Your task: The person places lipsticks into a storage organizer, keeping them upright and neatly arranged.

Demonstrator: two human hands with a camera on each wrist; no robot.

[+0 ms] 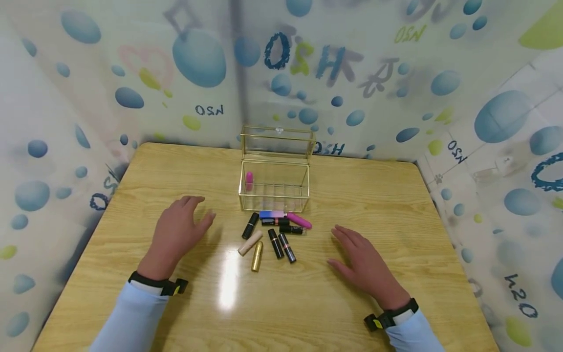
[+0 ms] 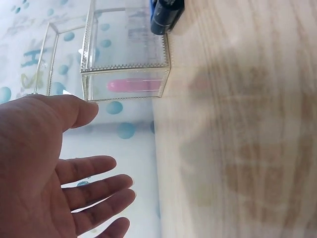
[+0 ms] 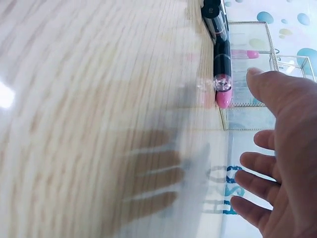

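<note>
A clear glass box [image 1: 274, 196] with gold edges stands at the back middle of the table, its lid raised. Inside it, at the left end, a pink lipstick tube [image 1: 249, 180] stands upright. In front of the box lie several lipsticks: black tubes [image 1: 275, 243], a magenta one [image 1: 299, 220], a blue-to-pink one [image 1: 271, 214], a beige one [image 1: 250, 243] and a gold one [image 1: 257, 256]. My left hand [image 1: 176, 233] hovers left of them, fingers spread, holding nothing. To their right my right hand [image 1: 365, 264] is held over the table, fingers relaxed and bare of any object.
The wooden table [image 1: 374, 195] has a patterned curtain [image 1: 352, 88] right behind it and more of the same sheeting at both sides. Glare shines on the tabletop left of the gold tube.
</note>
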